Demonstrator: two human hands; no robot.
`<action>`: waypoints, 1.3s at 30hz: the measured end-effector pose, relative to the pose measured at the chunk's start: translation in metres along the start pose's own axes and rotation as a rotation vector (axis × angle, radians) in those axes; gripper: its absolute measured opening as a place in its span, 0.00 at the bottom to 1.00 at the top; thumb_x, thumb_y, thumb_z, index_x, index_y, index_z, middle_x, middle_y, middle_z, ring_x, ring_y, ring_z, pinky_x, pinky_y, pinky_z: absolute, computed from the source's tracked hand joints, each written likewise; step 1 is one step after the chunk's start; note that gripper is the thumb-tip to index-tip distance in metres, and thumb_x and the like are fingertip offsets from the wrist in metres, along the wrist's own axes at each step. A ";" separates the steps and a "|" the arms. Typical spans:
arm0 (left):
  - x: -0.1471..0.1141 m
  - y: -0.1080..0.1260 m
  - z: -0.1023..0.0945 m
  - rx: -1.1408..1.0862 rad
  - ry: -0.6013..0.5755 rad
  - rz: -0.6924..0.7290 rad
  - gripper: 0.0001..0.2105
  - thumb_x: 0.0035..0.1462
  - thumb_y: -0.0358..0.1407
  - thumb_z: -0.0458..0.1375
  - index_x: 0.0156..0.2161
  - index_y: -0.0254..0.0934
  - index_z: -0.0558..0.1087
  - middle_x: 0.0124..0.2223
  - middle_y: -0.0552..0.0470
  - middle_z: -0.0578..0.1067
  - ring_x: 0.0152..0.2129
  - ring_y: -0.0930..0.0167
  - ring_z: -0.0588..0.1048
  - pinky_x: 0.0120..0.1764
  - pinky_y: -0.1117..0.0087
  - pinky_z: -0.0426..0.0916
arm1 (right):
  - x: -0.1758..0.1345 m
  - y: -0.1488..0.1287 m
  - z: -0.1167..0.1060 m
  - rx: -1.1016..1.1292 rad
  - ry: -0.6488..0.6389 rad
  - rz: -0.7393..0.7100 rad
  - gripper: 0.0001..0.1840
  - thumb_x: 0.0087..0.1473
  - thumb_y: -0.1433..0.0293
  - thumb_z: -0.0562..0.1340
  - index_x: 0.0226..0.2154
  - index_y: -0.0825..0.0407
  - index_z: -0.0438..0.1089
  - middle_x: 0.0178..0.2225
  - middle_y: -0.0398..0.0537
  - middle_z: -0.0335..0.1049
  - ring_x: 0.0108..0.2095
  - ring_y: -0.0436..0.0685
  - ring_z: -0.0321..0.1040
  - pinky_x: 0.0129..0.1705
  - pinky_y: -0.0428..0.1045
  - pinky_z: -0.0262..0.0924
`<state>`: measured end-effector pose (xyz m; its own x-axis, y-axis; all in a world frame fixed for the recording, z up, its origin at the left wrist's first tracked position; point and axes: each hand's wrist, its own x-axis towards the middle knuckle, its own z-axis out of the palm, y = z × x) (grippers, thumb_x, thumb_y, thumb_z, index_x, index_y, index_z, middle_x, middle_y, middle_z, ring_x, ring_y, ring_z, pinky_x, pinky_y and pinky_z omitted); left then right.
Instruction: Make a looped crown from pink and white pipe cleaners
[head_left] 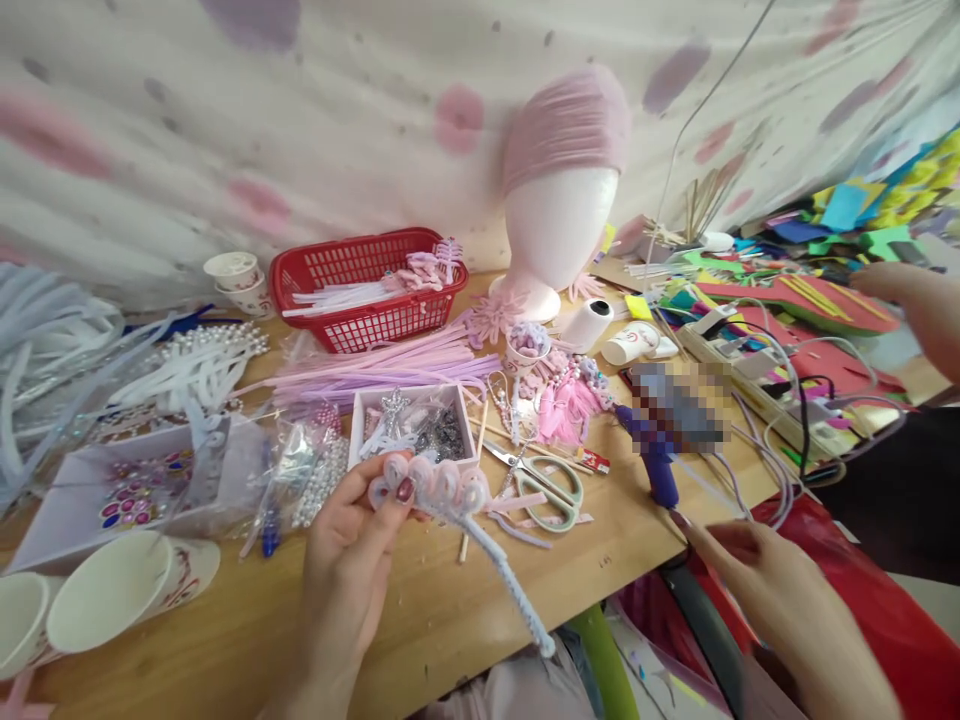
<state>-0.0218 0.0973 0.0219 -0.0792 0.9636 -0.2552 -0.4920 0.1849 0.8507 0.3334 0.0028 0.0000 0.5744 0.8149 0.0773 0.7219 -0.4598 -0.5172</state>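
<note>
My left hand (356,560) pinches a curled pipe cleaner piece (450,487) between thumb and fingers. Pale pink and white coils run along its top, and a light blue twisted stem (514,585) hangs down to the right over the table's front edge. At the right, my right hand (765,585) reaches out with its index finger extended to the lower end of a purple glue gun (658,470); I cannot tell whether it touches. Its other fingers are partly bent, and no grip shows. Scissors (559,495) with pale green handles lie between the hands, beside short ribbon pieces.
Behind stand a red basket (367,325), a white mannequin head (562,225) in a pink cap, and a white box (412,400) of charms. Pink and lilac pipe cleaners (375,372) lie mid-table. Paper cups (112,590) stand left; cables, a power strip (739,375) and another person's hand (915,310) are right.
</note>
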 end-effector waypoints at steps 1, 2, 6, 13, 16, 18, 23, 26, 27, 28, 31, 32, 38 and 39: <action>0.001 0.000 0.001 -0.001 -0.004 -0.007 0.14 0.45 0.38 0.75 0.38 0.39 0.83 0.35 0.51 0.81 0.27 0.73 0.76 0.31 0.74 0.74 | -0.008 0.004 -0.007 -0.022 -0.047 0.019 0.22 0.49 0.46 0.65 0.24 0.48 0.76 0.26 0.60 0.79 0.23 0.70 0.75 0.21 0.59 0.64; 0.002 0.000 0.002 -0.002 -0.008 -0.014 0.14 0.45 0.38 0.75 0.38 0.39 0.83 0.35 0.51 0.81 0.27 0.73 0.77 0.31 0.75 0.74 | -0.013 0.006 -0.011 -0.050 -0.013 0.041 0.23 0.49 0.45 0.64 0.26 0.47 0.75 0.27 0.62 0.79 0.24 0.71 0.75 0.22 0.60 0.65; 0.000 0.001 0.003 -0.009 -0.012 -0.023 0.14 0.44 0.38 0.76 0.38 0.39 0.83 0.36 0.51 0.82 0.30 0.74 0.77 0.32 0.78 0.74 | -0.006 -0.007 0.009 -0.046 0.084 -0.102 0.30 0.48 0.47 0.64 0.45 0.53 0.71 0.44 0.66 0.75 0.39 0.73 0.75 0.38 0.65 0.69; -0.004 0.000 -0.003 0.015 0.012 -0.038 0.13 0.43 0.39 0.76 0.36 0.41 0.83 0.34 0.54 0.82 0.27 0.75 0.77 0.31 0.79 0.74 | 0.023 -0.024 0.056 0.064 -0.055 -0.241 0.18 0.54 0.62 0.60 0.45 0.53 0.72 0.44 0.60 0.78 0.44 0.71 0.75 0.48 0.65 0.67; -0.003 -0.001 -0.003 0.017 0.018 -0.039 0.12 0.45 0.39 0.75 0.37 0.41 0.83 0.33 0.54 0.82 0.27 0.75 0.77 0.31 0.80 0.74 | 0.017 -0.017 0.043 0.124 -0.055 -0.271 0.19 0.57 0.60 0.60 0.47 0.52 0.71 0.46 0.59 0.78 0.46 0.69 0.74 0.50 0.65 0.67; -0.003 -0.001 -0.002 0.021 0.011 -0.041 0.12 0.44 0.39 0.75 0.36 0.41 0.83 0.33 0.54 0.82 0.27 0.75 0.77 0.31 0.80 0.74 | 0.011 -0.011 0.027 0.185 -0.054 -0.271 0.20 0.58 0.56 0.60 0.48 0.50 0.71 0.46 0.57 0.78 0.47 0.68 0.75 0.50 0.63 0.69; -0.002 -0.002 0.001 0.012 0.020 -0.067 0.14 0.42 0.39 0.76 0.36 0.40 0.83 0.34 0.54 0.82 0.28 0.76 0.77 0.31 0.82 0.74 | 0.003 -0.002 -0.002 0.530 0.057 -0.008 0.24 0.53 0.49 0.65 0.44 0.48 0.71 0.43 0.54 0.79 0.41 0.66 0.78 0.43 0.58 0.73; -0.003 -0.003 0.002 0.016 0.019 -0.076 0.14 0.42 0.39 0.76 0.35 0.39 0.83 0.34 0.54 0.81 0.29 0.76 0.78 0.31 0.83 0.74 | 0.002 -0.005 0.006 0.509 0.142 0.089 0.26 0.54 0.48 0.62 0.46 0.49 0.69 0.41 0.55 0.79 0.38 0.64 0.78 0.41 0.58 0.73; -0.004 -0.003 0.003 0.015 0.024 -0.075 0.13 0.43 0.39 0.76 0.36 0.39 0.83 0.34 0.54 0.82 0.29 0.76 0.78 0.32 0.83 0.74 | 0.000 -0.007 0.014 0.461 0.140 0.091 0.26 0.55 0.48 0.61 0.46 0.50 0.68 0.41 0.56 0.79 0.38 0.65 0.79 0.41 0.59 0.73; -0.006 -0.003 0.003 0.016 0.024 -0.075 0.13 0.44 0.39 0.76 0.36 0.39 0.83 0.35 0.54 0.82 0.30 0.76 0.78 0.32 0.83 0.74 | -0.002 -0.008 0.022 0.411 0.140 0.091 0.26 0.55 0.48 0.60 0.45 0.51 0.68 0.42 0.59 0.79 0.39 0.67 0.78 0.42 0.60 0.72; -0.009 -0.004 0.005 0.011 0.025 -0.066 0.14 0.44 0.38 0.76 0.36 0.38 0.83 0.35 0.54 0.82 0.29 0.76 0.78 0.32 0.83 0.74 | -0.012 -0.014 0.046 0.285 0.230 0.124 0.27 0.55 0.50 0.59 0.45 0.55 0.69 0.46 0.67 0.76 0.45 0.73 0.75 0.46 0.66 0.67; -0.009 -0.003 0.005 0.012 0.022 -0.066 0.14 0.43 0.38 0.76 0.36 0.37 0.83 0.35 0.53 0.82 0.29 0.76 0.78 0.31 0.83 0.74 | -0.015 -0.016 0.052 0.250 0.260 0.138 0.27 0.56 0.51 0.58 0.46 0.56 0.69 0.47 0.69 0.76 0.45 0.74 0.75 0.47 0.66 0.67; -0.007 -0.001 0.003 0.017 -0.023 -0.074 0.13 0.43 0.38 0.76 0.36 0.38 0.83 0.34 0.53 0.82 0.29 0.75 0.78 0.32 0.82 0.75 | -0.015 -0.027 0.062 0.058 0.334 0.198 0.29 0.57 0.49 0.55 0.44 0.57 0.74 0.41 0.68 0.78 0.38 0.71 0.75 0.42 0.62 0.65; -0.006 -0.001 0.003 0.018 -0.044 -0.072 0.13 0.43 0.38 0.76 0.36 0.38 0.83 0.33 0.53 0.82 0.28 0.75 0.78 0.31 0.81 0.75 | -0.013 -0.029 0.061 0.031 0.338 0.202 0.30 0.57 0.49 0.54 0.43 0.58 0.74 0.40 0.68 0.78 0.37 0.71 0.75 0.41 0.62 0.65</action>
<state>-0.0185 0.0918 0.0238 -0.0056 0.9551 -0.2963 -0.4797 0.2574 0.8388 0.2817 0.0274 -0.0382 0.8023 0.5444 0.2450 0.5720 -0.5837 -0.5762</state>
